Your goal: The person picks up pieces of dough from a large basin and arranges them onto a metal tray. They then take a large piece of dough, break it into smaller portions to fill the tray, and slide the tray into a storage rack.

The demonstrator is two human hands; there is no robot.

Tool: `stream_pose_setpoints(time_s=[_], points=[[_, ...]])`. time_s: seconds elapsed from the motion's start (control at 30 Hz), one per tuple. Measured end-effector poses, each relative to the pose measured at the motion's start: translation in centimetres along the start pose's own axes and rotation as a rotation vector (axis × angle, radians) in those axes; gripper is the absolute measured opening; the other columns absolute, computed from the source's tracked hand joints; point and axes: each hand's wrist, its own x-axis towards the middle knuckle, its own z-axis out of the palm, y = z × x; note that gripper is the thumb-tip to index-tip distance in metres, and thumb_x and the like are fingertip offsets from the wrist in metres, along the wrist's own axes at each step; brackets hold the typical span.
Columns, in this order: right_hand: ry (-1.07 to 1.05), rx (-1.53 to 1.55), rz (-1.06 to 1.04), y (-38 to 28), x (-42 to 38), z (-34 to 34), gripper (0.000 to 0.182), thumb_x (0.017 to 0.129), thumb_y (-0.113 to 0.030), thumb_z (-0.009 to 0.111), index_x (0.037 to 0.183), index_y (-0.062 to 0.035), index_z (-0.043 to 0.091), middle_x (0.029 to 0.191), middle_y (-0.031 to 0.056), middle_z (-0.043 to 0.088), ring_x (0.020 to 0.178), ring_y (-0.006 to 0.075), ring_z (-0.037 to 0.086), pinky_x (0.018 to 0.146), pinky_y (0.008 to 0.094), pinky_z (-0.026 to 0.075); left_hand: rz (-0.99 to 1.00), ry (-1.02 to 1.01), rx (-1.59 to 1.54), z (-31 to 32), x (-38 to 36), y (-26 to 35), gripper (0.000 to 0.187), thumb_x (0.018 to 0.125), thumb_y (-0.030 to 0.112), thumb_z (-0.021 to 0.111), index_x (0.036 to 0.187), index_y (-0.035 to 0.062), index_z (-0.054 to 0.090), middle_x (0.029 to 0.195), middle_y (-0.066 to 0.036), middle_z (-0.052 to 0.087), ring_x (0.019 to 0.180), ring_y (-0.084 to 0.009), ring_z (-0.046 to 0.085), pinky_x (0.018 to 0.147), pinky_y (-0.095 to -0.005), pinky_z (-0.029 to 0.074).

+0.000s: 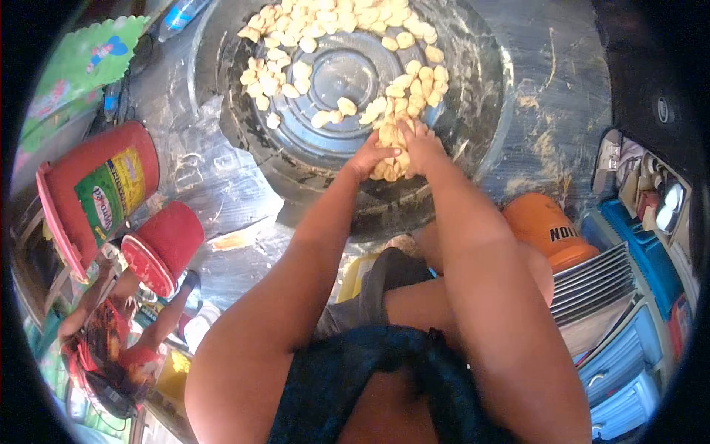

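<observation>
Green cloth: at your far left, the printed green cloth (pixel 92 63) has a wavy edge.
Large red bucket: the large red bucket (pixel 107 189), with a green-and-yellow label, lies tilted below it.
Small red bucket: the small red bucket (pixel 177 233) is just beside, near another person (pixel 103 362) in red patterned clothing.
Bottle: a blue-labelled bottle (pixel 180 16) lies near the basin's upper left.
Basin: in front of you, the round black basin (pixel 340 78) shows ringed ridges and a ragged left edge.
Left hand: your left hand (pixel 376 154) curls around pale lumps (pixel 388 169), thumb across them, its grip grasping.
Lumps: they lie inside the basin, thickest along the far side and down the right to your hands.
Right hand: your right hand (pixel 421 146) clasps the same cluster from its other side, fingers bent over it.
Orange bucket: the orange bucket (pixel 543 229) is beyond your right forearm.
Drawers: the blue drawers (pixel 621 362) are at your lower right.
</observation>
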Motion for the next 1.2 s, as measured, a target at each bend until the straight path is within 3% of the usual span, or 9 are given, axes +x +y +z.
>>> stream_pose_setpoints(time_s=[0.07, 0.4, 0.6, 0.7, 0.73, 0.83, 1.0, 1.13, 1.2], points=[[0.035, -0.018, -0.023, -0.1, 0.1, 0.6, 0.111, 0.052, -0.017, 0.085, 0.142, -0.0217, 0.02, 0.13, 0.0187, 0.037, 0.119, 0.0385, 0.042, 0.099, 0.0421, 0.039, 0.032, -0.015, -0.046, 1.0, -0.4, 0.2, 0.073, 0.073, 0.013, 0.073, 0.133, 0.0075, 0.03, 0.12, -0.012, 0.052, 0.109, -0.0254, 0.052, 0.09, -0.0404, 0.046], [0.038, 0.439, 0.048, 0.7, -2.5, -4.7, 0.09, 0.053, -0.005, 0.073, 0.134, -0.0193, 0.036, 0.127, 0.0179, 0.043, 0.113, 0.0344, 0.05, 0.094, 0.0384, 0.044, 0.15, -0.035, -0.352, 5.9, -2.4, 2.6, 0.057, 0.082, 0.018, 0.065, 0.131, 0.0125, 0.035, 0.122, -0.009, 0.051, 0.108, -0.024, 0.054, 0.087, -0.0409, 0.048], [0.094, 0.758, -0.223, -2.8, -6.4, -9.9, 0.089, 0.055, 0.001, 0.07, 0.135, -0.0163, 0.036, 0.119, 0.0181, 0.055, 0.108, 0.0267, 0.054, 0.09, 0.0352, 0.045, 0.124, 0.058, -0.245, 5.0, -7.3, 9.0, 0.048, 0.081, 0.018, 0.064, 0.123, 0.0097, 0.041, 0.111, -0.011, 0.056, 0.096, -0.0235, 0.06, 0.076, -0.0398, 0.053], [0.193, 0.902, -0.379, -5.4, -12.7, -14.4, 0.092, 0.056, -0.001, 0.07, 0.138, -0.0168, 0.031, 0.112, 0.0173, 0.056, 0.096, 0.0285, 0.057, 0.078, 0.035, 0.05, 0.468, -0.109, -0.133, 7.8, -11.8, 13.8, 0.045, 0.086, 0.012, 0.056, 0.127, 0.0052, 0.04, 0.115, -0.012, 0.055, 0.098, -0.0246, 0.059, 0.081, -0.039, 0.052], [0.346, 0.582, -0.346, -6.0, -14.6, -15.9, 0.091, 0.056, -0.002, 0.071, 0.137, -0.0167, 0.033, 0.111, 0.0181, 0.056, 0.1, 0.0291, 0.056, 0.08, 0.0363, 0.049, 0.532, -0.123, -0.078, 9.1, -13.2, 15.5, 0.045, 0.087, 0.01, 0.054, 0.129, 0.0048, 0.038, 0.116, -0.013, 0.055, 0.101, -0.0254, 0.058, 0.082, -0.0393, 0.051], [0.521, 0.582, -0.272, -6.4, -21.2, -18.3, 0.091, 0.053, -0.002, 0.071, 0.136, -0.0157, 0.035, 0.116, 0.0198, 0.051, 0.106, 0.031, 0.053, 0.085, 0.0375, 0.048, 0.538, -0.065, -0.033, 16.3, -20.2, 19.2, 0.046, 0.088, 0.009, 0.054, 0.13, 0.0046, 0.037, 0.117, -0.013, 0.054, 0.102, -0.0258, 0.058, 0.081, -0.0382, 0.052], [1.016, 0.487, -0.249, -3.8, -37.1, -19.1, 0.081, 0.053, -0.013, 0.069, 0.129, -0.0087, 0.042, 0.121, 0.0222, 0.047, 0.114, 0.0359, 0.045, 0.097, 0.038, 0.039, 0.726, -0.462, 0.112, 28.5, -28.2, 19.1, 0.05, 0.085, 0.013, 0.058, 0.129, 0.0031, 0.036, 0.117, -0.019, 0.053, 0.102, -0.0292, 0.059, 0.08, -0.0389, 0.054], [1.217, 0.506, 0.056, -1.6, -49.1, -13.7, 0.076, 0.056, -0.016, 0.066, 0.127, -0.0046, 0.043, 0.122, 0.022, 0.047, 0.116, 0.035, 0.046, 0.097, 0.0365, 0.039, 0.586, -0.842, 0.106, 36.9, -31.3, 13.6, 0.042, 0.083, 0.011, 0.061, 0.12, 0.0019, 0.045, 0.112, -0.013, 0.056, 0.097, -0.0224, 0.06, 0.082, -0.0348, 0.052], [1.294, 0.493, 0.179, 0.0, -52.7, -9.7, 0.076, 0.058, -0.015, 0.066, 0.129, -0.005, 0.041, 0.124, 0.0227, 0.046, 0.117, 0.0349, 0.045, 0.098, 0.0366, 0.038, 0.437, -0.82, 0.103, 40.0, -32.0, 9.5, 0.044, 0.08, 0.011, 0.067, 0.117, 0.0023, 0.044, 0.104, -0.012, 0.057, 0.092, -0.0217, 0.061, 0.076, -0.0334, 0.053]])
